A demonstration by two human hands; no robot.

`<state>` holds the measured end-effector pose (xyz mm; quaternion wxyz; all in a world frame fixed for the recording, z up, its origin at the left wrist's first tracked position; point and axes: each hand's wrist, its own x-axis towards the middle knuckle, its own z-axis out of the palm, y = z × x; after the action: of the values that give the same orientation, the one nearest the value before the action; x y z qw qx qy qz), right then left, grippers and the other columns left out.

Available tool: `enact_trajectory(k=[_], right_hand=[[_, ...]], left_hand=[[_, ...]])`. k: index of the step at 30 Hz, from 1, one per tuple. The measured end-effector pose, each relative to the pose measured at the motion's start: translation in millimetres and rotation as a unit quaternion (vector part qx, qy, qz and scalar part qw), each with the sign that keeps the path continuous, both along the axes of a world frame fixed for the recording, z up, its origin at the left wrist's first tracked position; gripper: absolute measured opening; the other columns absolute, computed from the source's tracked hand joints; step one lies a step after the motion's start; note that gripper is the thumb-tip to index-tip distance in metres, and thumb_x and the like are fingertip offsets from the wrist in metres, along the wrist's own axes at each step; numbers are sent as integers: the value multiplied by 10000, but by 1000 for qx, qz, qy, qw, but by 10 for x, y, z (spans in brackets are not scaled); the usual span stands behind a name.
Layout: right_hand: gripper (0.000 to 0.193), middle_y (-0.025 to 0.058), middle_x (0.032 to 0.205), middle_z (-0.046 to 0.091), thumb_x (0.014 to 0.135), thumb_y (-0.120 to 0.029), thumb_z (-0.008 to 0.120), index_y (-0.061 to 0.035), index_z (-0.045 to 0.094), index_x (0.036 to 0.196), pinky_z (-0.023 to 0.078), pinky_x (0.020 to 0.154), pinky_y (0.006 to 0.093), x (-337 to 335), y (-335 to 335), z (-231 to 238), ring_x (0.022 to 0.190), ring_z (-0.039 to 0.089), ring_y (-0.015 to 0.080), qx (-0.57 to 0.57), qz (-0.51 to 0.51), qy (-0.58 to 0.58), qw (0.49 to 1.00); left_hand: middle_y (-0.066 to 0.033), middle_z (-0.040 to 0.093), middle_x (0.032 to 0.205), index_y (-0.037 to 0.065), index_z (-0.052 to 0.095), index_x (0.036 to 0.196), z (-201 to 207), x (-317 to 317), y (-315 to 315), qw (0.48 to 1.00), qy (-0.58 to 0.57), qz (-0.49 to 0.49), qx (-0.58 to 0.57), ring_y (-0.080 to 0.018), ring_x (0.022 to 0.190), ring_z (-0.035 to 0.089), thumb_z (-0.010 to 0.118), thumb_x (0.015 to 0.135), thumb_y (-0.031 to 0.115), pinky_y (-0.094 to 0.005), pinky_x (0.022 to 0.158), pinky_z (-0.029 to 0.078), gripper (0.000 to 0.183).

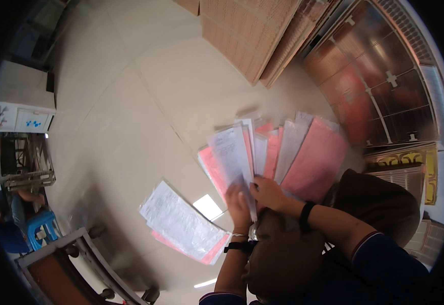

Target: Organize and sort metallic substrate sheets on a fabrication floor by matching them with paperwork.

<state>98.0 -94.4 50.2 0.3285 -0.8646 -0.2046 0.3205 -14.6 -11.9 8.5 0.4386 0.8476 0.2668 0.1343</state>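
"Beige floor (pixel 115 127) below. Next biggest?"

"Fan of pink and white papers (pixel 316 157), right at both hands. Then 1 smaller pile (pixel 176 218), left of it, apart."

"Fingers?"

"Right hand (pixel 269 194): curled at the papers' lower ends. Left hand (pixel 238 207): blurred, fingers together against a white sheet (pixel 230 155). Pinching? Cannot tell, either hand. Last: 2 black wristbands (pixel 307 216)."

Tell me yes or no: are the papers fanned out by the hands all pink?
No, whitish papers show beside and among the pink papers.
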Motion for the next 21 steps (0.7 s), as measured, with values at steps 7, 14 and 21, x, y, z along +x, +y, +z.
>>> enact_trajectory(k=[7,14,21], right_hand=[[259,211,879,600,860,-272,499,-31,595,879,465,737,471,-164,-7,-284,799,592,388,36,56,37,997],[637,250,1090,581,820,-289,612,-127,348,1377,472,796,443,381,60,419,937,596,382,-64,186,294,935],[979,228,1437,276,640,-235,790,-78,226,1424,345,1006,424,1482,25,2261,1273,359,364,149,250,-255,922]], left_hand=[[-148,627,785,-63,608,976,49,185,619,963,221,71,-134,-192,667,578,589,799,15,-322,579,496,194],[-206,642,935,-53,630,986,1497,-120,1362,960,103,142,218,-355,848,606,469,924,164,-412,784,485,277],[-178,635,926,-62,611,967,2736,346,1376,979,-123,-107,126,-297,862,602,488,920,90,-372,797,480,202]])
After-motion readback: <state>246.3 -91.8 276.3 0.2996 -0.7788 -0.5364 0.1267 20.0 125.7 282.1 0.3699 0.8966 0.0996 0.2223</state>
